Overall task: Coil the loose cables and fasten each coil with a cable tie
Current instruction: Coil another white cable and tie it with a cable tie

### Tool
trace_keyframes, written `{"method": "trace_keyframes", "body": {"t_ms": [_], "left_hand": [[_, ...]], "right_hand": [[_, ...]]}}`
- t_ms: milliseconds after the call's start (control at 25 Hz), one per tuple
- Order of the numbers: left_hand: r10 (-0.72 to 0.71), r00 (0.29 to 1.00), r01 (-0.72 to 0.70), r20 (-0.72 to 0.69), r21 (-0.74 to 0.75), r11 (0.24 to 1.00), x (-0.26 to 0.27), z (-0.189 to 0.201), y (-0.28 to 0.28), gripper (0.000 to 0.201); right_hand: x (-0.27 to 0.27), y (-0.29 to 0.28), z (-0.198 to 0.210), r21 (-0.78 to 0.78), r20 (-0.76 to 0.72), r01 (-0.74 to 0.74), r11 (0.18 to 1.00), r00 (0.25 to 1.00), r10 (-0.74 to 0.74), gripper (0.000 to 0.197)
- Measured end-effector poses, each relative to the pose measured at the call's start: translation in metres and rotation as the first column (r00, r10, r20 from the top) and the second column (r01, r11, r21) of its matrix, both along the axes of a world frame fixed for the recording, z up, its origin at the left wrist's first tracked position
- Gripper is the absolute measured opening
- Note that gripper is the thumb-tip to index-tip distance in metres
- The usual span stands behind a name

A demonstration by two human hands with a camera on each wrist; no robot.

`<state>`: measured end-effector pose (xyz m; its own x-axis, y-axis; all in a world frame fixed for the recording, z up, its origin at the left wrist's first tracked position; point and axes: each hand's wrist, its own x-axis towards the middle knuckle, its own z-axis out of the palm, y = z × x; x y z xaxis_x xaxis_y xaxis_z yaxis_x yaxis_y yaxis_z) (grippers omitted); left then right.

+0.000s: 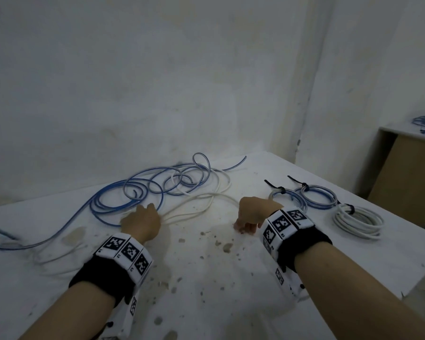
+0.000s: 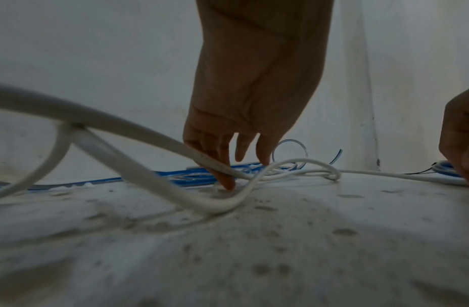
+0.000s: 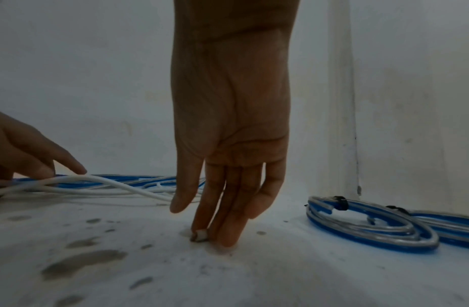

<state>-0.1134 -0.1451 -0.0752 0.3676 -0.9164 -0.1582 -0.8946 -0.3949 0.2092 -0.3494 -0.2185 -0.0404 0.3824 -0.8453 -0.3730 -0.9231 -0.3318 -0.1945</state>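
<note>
A loose white cable [image 1: 198,199] snakes across the white table [image 1: 206,278] between my hands, tangled at the back with a long loose blue cable [image 1: 133,192]. My left hand [image 1: 145,220] reaches down with straight fingers [image 2: 226,180]; one fingertip touches the table and the white cable [image 2: 139,133] runs across the fingers. My right hand [image 1: 253,213] points straight down, and its fingertips [image 3: 228,236] press the cut end of the white cable [image 3: 200,235] onto the table, thumb apart. Two blue coils [image 1: 317,197] and a white coil [image 1: 358,222] lie at the right, each bound with a black tie.
The wall [image 1: 157,82] stands right behind the table. The table's right edge [image 1: 402,231] falls away beside the tied coils. A brown cabinet [image 1: 407,173] with more blue cable on top stands further right. The blue cable trails off the left side [image 1: 0,244].
</note>
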Motion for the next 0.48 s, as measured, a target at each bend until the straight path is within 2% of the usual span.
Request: {"method": "trace_keyframes", "body": {"t_ms": [120, 200, 240, 280, 360, 440, 480], "left_hand": [[0.021, 0.997, -0.026, -0.071, -0.059, 0.998, 0.006, 0.000, 0.005, 0.039], [0.000, 0.992, -0.020, -0.124, -0.162, 0.987, 0.006, 0.010, 0.011, 0.031], [-0.048, 0.990, 0.012, -0.136, -0.249, 0.969, 0.006, 0.018, 0.017, 0.026], [-0.119, 0.983, 0.064, -0.140, -0.346, 0.936, 0.000, 0.026, 0.022, 0.024], [-0.282, 0.949, 0.168, -0.144, -0.525, 0.834, -0.009, 0.048, 0.043, 0.022], [-0.439, 0.889, 0.277, -0.131, -0.610, 0.743, -0.016, 0.061, 0.069, 0.020], [-0.485, 0.867, 0.328, -0.113, -0.602, 0.728, -0.015, 0.064, 0.084, 0.020]], "right_hand": [[0.013, 0.004, 0.002, 0.047, 0.020, 0.065, 0.997, 0.998, -0.066, 0.028], [0.024, 0.007, 0.005, 0.050, 0.136, 0.137, 0.989, 0.980, -0.143, 0.038], [0.034, 0.010, 0.007, 0.064, 0.246, 0.172, 0.983, 0.952, -0.182, 0.047], [0.037, 0.009, 0.013, 0.108, 0.384, 0.215, 0.971, 0.892, -0.240, 0.055], [0.053, 0.013, 0.025, 0.313, 0.629, 0.260, 0.913, 0.664, -0.405, 0.056], [0.070, 0.016, 0.036, 0.433, 0.753, 0.248, 0.866, 0.429, -0.499, 0.033], [0.079, 0.018, 0.041, 0.415, 0.794, 0.258, 0.873, 0.365, -0.486, 0.022]]}}
